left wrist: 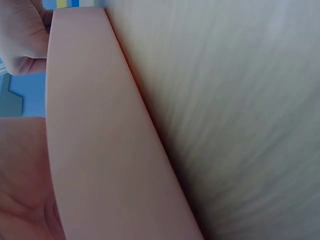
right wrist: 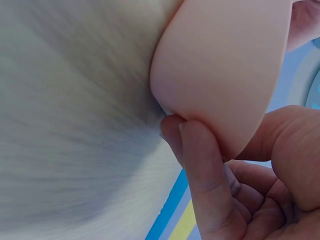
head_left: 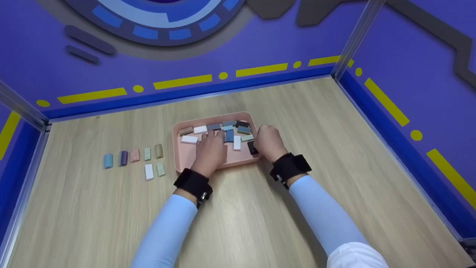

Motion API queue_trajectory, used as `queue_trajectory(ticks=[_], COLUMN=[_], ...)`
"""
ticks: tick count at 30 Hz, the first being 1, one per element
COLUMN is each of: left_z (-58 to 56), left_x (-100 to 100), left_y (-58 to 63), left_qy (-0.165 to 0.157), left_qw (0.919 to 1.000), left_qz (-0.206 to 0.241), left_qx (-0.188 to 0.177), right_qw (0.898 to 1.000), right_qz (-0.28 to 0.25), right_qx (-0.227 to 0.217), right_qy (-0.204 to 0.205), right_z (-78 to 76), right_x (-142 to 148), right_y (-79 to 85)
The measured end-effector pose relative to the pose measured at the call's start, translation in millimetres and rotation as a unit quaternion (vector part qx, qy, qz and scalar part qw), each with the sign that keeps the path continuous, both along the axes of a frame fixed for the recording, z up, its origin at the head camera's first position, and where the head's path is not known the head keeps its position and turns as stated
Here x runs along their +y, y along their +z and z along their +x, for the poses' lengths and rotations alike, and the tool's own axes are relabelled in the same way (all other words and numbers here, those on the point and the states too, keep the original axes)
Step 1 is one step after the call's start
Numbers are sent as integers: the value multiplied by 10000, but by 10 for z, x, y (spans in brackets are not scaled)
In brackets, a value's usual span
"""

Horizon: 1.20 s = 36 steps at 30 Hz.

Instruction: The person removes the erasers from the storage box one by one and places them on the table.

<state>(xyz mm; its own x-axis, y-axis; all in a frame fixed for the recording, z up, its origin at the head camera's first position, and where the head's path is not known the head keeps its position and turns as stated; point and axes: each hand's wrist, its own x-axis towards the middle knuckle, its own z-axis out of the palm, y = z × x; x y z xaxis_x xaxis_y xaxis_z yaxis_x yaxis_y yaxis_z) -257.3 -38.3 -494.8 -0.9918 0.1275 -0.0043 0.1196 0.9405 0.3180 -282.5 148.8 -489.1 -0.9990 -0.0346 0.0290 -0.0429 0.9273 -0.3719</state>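
A shallow pink tray point(head_left: 238, 162) holds several small blocks, among them a white block point(head_left: 237, 143), a dark blue block point(head_left: 229, 136) and a black block point(head_left: 252, 148). My left hand point(head_left: 211, 149) reaches over the near side into the tray, its fingertips down among the blocks by the far row. The tray's wall point(left wrist: 110, 130) hides those fingers in the left wrist view, so any hold is unseen. At the tray's right end, my right hand point(head_left: 270, 141) grips the rim. Its fingers point(right wrist: 202, 160) press the outside of the wall point(right wrist: 220, 70), with the thumb at the rim.
Left of the tray, several blocks lie on the wooden table point(head_left: 93, 208): a light blue block point(head_left: 108, 160), a purple block point(head_left: 124, 158), a pink block point(head_left: 135, 155), a white block point(head_left: 149, 172) and others. Blue-purple panels point(head_left: 260, 56) wall the table at the back and sides.
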Motion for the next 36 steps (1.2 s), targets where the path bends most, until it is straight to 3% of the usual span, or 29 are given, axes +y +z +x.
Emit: queue_trajectory(ticks=[7, 11, 14, 19, 23, 26, 36], left_z=[-10, -17, -13, -12, -21, -19, 57], left_x=[-20, -23, -30, -38, -57, -81, -265], left_y=[-4, -3, 5, 22, 29, 35, 80], left_qy=[-127, -146, -152, -202, -280, -246, -280], left_qw=[9978, 9965, 9975, 9996, 9986, 9982, 9985], left_qz=[-237, -343, -328, -189, -367, -451, 19], left_qx=[-613, -744, -603, -43, 246, 301, 461], right_qw=[9999, 10000, 10000, 10000, 9999, 9999, 10000], right_qz=[119, 49, 0, -63, -70, -50, -45], right_qx=[15, -34, -21, 21, -67, -108, -26], right_qy=[11, -22, -12, -30, -76, -75, -40], right_z=[3, 5, 6, 3, -3, -10, -10], right_x=[-21, -28, -29, -27, -23, -23, -7], right_y=[2, -3, -4, 2, 6, 6, -10])
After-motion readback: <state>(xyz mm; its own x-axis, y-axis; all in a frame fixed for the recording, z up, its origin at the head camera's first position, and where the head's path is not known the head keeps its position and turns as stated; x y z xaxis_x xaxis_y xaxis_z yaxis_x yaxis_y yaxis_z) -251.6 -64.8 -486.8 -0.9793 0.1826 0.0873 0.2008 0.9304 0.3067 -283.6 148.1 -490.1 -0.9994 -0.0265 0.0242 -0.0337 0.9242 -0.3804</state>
